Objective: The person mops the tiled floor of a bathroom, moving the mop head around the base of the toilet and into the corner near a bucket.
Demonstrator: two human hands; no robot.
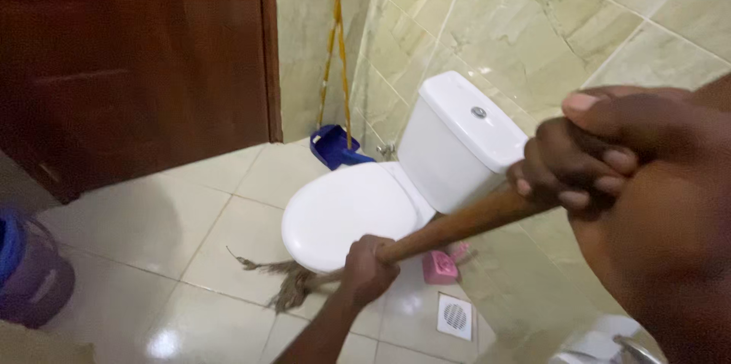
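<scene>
Bathroom, head view looking down. Both hands were on a wooden-handled mop [457, 223].

- Right hand [609, 158], large at the right of the frame, had its fingers wrapped tight round the upper end of the handle.
- Left hand [368, 266], lower centre, was closed in a fist round the handle lower down, close to the head.
- Mop head [285, 284]: stringy brown fibres lay spread on the glossy floor tiles [175, 219], touching them at the front foot of the white toilet [358, 208], just below the rim of its shut lid.

Long axis of the mop ran diagonally from right of centre down to lower centre-left. The head end pointed to the lower left; the handle end rose to the right, toward the camera.

Judgement: the step in hand looked like a mopping stroke along the base of the toilet. A further stroke would call for both grips kept firm and the head pressed flat on the tile, steered clear of the pink brush holder [440, 265] just right of the left hand and the white floor drain [454, 316] below it.

Elsewhere: a blue dustpan [333, 147] with long yellow handles stood in the corner at upper centre, a dark wooden door [137, 59] at upper left, a purple bucket [30, 276] at the left edge.
</scene>
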